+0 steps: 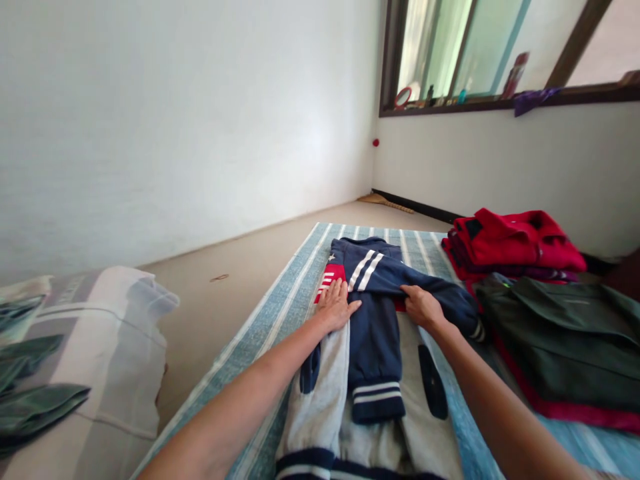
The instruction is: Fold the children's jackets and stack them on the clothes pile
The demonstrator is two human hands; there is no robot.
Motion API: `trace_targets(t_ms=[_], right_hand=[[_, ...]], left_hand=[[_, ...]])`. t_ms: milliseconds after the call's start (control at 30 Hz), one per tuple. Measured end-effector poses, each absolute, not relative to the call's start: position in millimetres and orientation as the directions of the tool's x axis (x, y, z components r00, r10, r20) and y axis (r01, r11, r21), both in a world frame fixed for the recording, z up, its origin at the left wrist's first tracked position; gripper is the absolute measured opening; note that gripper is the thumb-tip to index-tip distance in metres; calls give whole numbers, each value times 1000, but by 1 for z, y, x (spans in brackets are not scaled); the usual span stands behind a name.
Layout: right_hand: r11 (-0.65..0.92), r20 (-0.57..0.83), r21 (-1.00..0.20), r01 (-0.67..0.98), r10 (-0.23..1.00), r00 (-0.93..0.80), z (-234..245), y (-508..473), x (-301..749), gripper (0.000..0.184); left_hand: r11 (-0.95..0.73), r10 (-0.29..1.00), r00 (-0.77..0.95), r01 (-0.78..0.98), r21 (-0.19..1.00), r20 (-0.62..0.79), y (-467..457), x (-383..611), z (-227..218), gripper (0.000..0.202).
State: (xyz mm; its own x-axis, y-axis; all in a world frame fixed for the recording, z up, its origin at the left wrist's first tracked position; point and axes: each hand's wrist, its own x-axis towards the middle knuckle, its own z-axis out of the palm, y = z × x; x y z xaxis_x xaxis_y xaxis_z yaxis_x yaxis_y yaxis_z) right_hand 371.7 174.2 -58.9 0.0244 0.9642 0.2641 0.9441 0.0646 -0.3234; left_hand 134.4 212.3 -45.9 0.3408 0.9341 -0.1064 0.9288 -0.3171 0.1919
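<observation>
Looking down through the head camera, you see your left hand point(336, 303) lying flat on the jacket point(375, 347) beside its red patch point(330, 277). The fingers are spread and released, and the palm seems to pin the cloth smooth. Your right hand point(423, 307) curls its fingers around the navy sleeve point(445, 297), which is drawn across the jacket's body. The jacket lies on the striped mat point(290, 300) straight before you. Just right of it rest a dark green garment point(565, 340) and, farther back, a red folded pile point(515, 243), both clear of your hands.
</observation>
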Motion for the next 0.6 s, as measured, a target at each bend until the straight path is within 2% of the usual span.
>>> trace_targets(t_ms=[167, 300, 433, 600], right_hand=[[178, 327, -273, 945, 941, -83, -40, 124, 349, 38], [237, 305, -301, 924, 942, -142, -46, 93, 339, 32], [204, 272, -369, 907, 957, -105, -58, 81, 339, 29], [185, 311, -444, 877, 950, -43, -69, 75, 345, 30]], left_hand=[[-385, 891, 432, 882, 271, -141, 168, 121, -13, 75], [-464, 786, 569, 802, 376, -243, 111, 112, -15, 76], [-473, 790, 571, 800, 369, -224, 86, 113, -29, 68], [-480, 797, 566, 805, 347, -210, 85, 117, -26, 65]])
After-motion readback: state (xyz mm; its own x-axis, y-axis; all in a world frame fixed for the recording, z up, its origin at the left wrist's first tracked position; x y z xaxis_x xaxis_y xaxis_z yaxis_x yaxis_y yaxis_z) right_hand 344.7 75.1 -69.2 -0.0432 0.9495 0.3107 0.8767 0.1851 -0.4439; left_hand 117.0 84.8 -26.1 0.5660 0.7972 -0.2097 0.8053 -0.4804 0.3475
